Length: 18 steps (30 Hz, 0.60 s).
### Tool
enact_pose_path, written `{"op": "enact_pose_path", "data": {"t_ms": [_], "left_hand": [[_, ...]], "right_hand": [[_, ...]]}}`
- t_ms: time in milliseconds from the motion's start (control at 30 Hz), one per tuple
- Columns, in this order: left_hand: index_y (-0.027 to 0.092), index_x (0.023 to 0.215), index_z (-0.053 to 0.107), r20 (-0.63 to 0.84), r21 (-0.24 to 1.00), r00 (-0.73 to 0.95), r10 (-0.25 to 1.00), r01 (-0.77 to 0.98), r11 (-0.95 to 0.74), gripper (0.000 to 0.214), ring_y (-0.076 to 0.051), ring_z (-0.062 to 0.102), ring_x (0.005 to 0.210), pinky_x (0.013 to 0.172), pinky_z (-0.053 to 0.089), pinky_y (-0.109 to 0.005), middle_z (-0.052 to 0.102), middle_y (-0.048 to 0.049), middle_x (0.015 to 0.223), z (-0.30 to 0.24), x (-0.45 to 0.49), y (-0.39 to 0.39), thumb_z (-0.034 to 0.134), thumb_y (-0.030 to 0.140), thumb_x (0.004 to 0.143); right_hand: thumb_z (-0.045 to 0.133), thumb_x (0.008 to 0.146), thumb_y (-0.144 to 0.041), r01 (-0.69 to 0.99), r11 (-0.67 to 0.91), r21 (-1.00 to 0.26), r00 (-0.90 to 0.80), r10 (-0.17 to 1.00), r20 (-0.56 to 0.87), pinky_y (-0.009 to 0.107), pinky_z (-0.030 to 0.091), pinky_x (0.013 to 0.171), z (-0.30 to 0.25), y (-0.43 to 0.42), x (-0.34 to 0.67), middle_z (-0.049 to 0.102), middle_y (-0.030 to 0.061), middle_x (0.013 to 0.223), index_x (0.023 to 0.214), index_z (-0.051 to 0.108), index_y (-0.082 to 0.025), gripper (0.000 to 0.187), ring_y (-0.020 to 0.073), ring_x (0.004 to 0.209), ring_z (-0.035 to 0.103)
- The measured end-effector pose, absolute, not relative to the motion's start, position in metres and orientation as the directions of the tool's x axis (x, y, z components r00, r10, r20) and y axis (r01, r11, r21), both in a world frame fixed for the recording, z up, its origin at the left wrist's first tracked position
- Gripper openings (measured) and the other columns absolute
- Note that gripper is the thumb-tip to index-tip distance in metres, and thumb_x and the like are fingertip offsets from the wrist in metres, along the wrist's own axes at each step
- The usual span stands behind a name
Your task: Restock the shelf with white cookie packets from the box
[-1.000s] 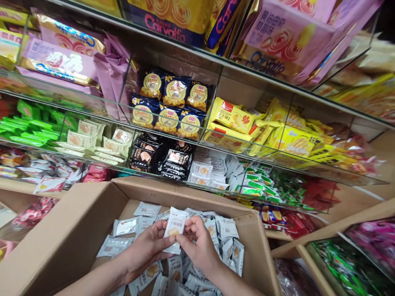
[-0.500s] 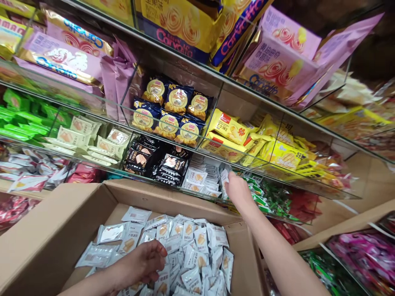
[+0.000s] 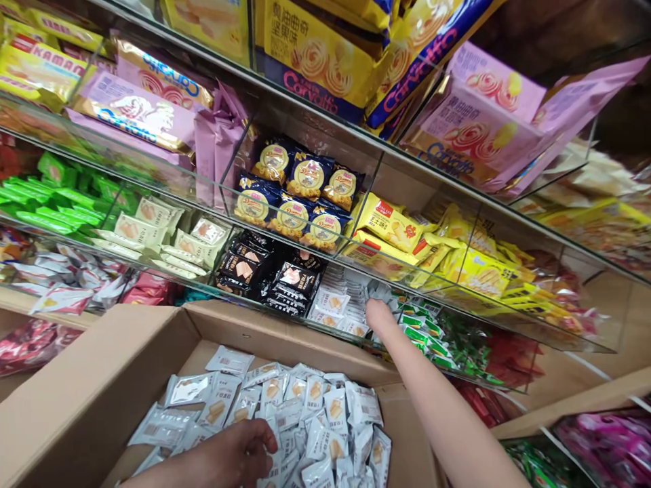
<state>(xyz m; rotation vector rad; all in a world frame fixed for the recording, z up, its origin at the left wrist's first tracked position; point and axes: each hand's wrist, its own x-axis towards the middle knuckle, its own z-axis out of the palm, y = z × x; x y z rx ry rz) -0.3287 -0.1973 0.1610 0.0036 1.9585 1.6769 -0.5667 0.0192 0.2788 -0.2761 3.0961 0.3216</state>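
Note:
A cardboard box [image 3: 91,379] in front of me holds several small white snack packets [image 3: 305,407]. My left hand [image 3: 239,457] rests knuckles-up on those packets at the bottom edge, its fingers curled into the pile. My right hand [image 3: 376,313] reaches over the box's far wall into a glass shelf compartment filled with matching white packets [image 3: 338,305]. Its fingers are buried among those packets, so what they hold is hidden.
Glass-fronted shelves [image 3: 305,224] carry black packets [image 3: 269,271], blue and gold cookie packs [image 3: 300,200], yellow packs [image 3: 407,234], green packs [image 3: 55,200] and large pink bags [image 3: 483,129]. Wooden bins [image 3: 584,400] with pink and green sweets stand at the lower right.
Both hands held one white packet over the box a second ago. My right hand has since gone forward into the shelf compartment, and my left hand has dropped onto the packets in the box.

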Motion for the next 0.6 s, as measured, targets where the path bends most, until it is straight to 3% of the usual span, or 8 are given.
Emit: {"op": "enact_pose_path", "data": {"t_ms": [100,233,400,500,600], "left_hand": [[0.017,0.084,0.050,-0.406,0.906,-0.840,0.360,-0.319,0.278,0.024,-0.011,0.045,0.053,0.050,0.029,-0.021,0.049,0.0058,0.059,0.165,-0.327,-0.195,0.049,0.024,0.062],[0.017,0.086,0.052,-0.431,0.863,-0.829,0.358,-0.262,0.432,0.026,-0.012,0.045,0.056,0.051,0.032,-0.022,0.048,0.0049,0.061,0.172,-0.324,-0.196,0.048,0.022,0.061],[0.022,0.088,0.062,-0.367,0.652,-0.875,0.316,0.000,0.759,0.029,-0.023,0.056,0.078,0.067,0.041,-0.032,0.063,-0.0042,0.086,0.175,-0.320,-0.208,0.047,0.023,0.063],[0.024,0.091,0.064,-0.421,0.580,-0.834,0.355,0.053,0.813,0.037,-0.030,0.059,0.085,0.071,0.043,-0.039,0.065,-0.0083,0.093,0.173,-0.316,-0.214,0.049,0.023,0.058],[0.022,0.087,0.067,-0.462,0.559,-0.794,0.396,0.087,0.825,0.036,-0.032,0.062,0.078,0.064,0.045,-0.040,0.068,-0.0112,0.084,0.164,-0.311,-0.216,0.051,0.026,0.055]], "right_hand": [[0.051,0.083,-0.012,-0.180,0.959,0.219,-0.982,-0.163,-0.094,0.033,0.048,0.079,0.280,0.021,-0.574,0.065,0.0093,0.096,0.095,0.060,-0.009,0.016,0.0168,0.090,0.061],[0.052,0.084,-0.022,-0.172,0.958,0.230,-0.984,-0.159,-0.076,0.035,0.048,0.080,0.290,0.021,-0.576,0.063,0.0087,0.099,0.098,0.059,-0.010,0.020,0.0166,0.090,0.060],[0.049,0.082,-0.009,-0.196,0.956,0.218,-0.981,-0.192,-0.038,0.029,0.046,0.078,0.304,0.021,-0.568,0.065,0.0153,0.095,0.097,0.061,-0.006,0.020,0.0201,0.092,0.061],[0.045,0.077,-0.002,-0.182,0.961,0.206,-0.983,-0.183,-0.014,0.026,0.045,0.072,0.310,0.022,-0.556,0.066,0.0192,0.089,0.094,0.064,-0.006,0.026,0.0231,0.090,0.062],[0.043,0.076,-0.003,-0.163,0.966,0.200,-0.985,-0.172,0.028,0.027,0.044,0.067,0.315,0.022,-0.527,0.066,0.0184,0.087,0.091,0.064,-0.010,0.027,0.0239,0.084,0.063]]}}
